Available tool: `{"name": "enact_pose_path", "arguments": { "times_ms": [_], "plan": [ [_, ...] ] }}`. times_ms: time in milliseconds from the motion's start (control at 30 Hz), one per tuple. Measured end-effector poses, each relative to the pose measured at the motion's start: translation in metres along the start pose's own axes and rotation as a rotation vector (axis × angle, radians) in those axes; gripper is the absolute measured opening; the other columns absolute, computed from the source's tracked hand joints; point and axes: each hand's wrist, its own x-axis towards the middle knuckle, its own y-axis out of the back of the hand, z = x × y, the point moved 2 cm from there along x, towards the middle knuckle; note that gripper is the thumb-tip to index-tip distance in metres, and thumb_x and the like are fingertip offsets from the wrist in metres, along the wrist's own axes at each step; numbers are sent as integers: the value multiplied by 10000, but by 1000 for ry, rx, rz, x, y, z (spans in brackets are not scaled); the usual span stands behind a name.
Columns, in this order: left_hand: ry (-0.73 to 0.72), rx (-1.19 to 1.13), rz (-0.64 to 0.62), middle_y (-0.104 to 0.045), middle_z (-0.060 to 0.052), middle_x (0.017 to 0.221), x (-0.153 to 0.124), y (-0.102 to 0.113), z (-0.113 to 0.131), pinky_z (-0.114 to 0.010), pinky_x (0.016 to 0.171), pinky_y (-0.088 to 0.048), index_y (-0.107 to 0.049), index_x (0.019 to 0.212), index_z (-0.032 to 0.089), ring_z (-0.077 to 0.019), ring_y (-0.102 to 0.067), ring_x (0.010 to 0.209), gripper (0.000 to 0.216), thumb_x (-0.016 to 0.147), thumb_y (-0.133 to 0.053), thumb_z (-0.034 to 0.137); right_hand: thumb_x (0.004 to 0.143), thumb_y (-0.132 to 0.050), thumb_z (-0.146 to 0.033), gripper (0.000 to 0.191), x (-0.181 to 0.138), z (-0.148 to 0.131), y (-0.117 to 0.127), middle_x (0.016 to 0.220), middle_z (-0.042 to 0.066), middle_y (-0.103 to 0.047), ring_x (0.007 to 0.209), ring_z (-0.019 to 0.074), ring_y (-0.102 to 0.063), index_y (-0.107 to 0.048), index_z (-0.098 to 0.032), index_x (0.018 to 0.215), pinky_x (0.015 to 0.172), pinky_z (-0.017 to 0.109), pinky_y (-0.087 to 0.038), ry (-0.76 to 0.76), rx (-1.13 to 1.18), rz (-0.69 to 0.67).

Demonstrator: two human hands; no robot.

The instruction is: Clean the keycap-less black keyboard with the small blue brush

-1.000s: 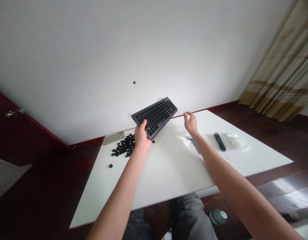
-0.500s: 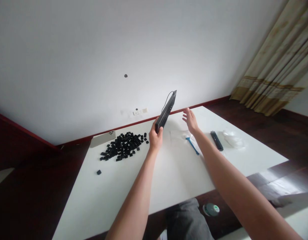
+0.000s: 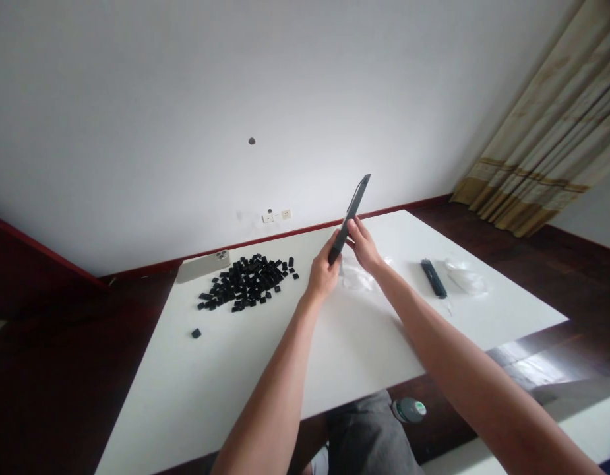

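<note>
Left hand: closed around the lower end of the keyboard, with thumb and fingers clamped on its edge.
Right hand: fingers pinched on the keyboard's middle section, just above the Left hand and nearly touching it.
Keyboard position: held in the air above the table, turned edge-on to the camera, upper end tilted to the right; key face not visible.
Keycaps: loose black pile on the table, left of the Left hand and apart from the keyboard.
Single keycap: lies alone, nearer the person than the pile.
Phone: flat at the table's far edge, just behind the pile.
Clear plastic: on the table beneath both hands.
Black bar: on the table, right of the right forearm; type cannot be determined.
Plastic bag: just beside the Black bar, on its right.
</note>
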Motion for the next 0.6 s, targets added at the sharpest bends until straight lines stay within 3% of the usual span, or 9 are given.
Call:
{"name": "enact_pose_path", "arguments": {
  "times_ms": [300, 600],
  "plan": [
    [24, 35, -17, -520, -34, 1698, 0, -3, 0, -477, 1349, -392, -488, 1692, 284, -267, -493, 1587, 639, 1060, -557, 222, 881, -747, -626, 387, -5, -9, -4, 1078, -16, -639, 1080, 206, -657, -644, -326, 1103, 1045, 362, -557, 29, 63, -2],
    [-14, 75, -3, -525, -35, 1698, -1, -2, -3, -462, 1355, -385, -497, 1681, 281, -250, -499, 1584, 634, 1055, -551, 200, 869, -730, -522, 281, -5, -11, -4, 994, -22, -625, 993, 204, -620, -658, -317, 1047, 1015, 388, -534, 42, 73, -21]
  ]
}}
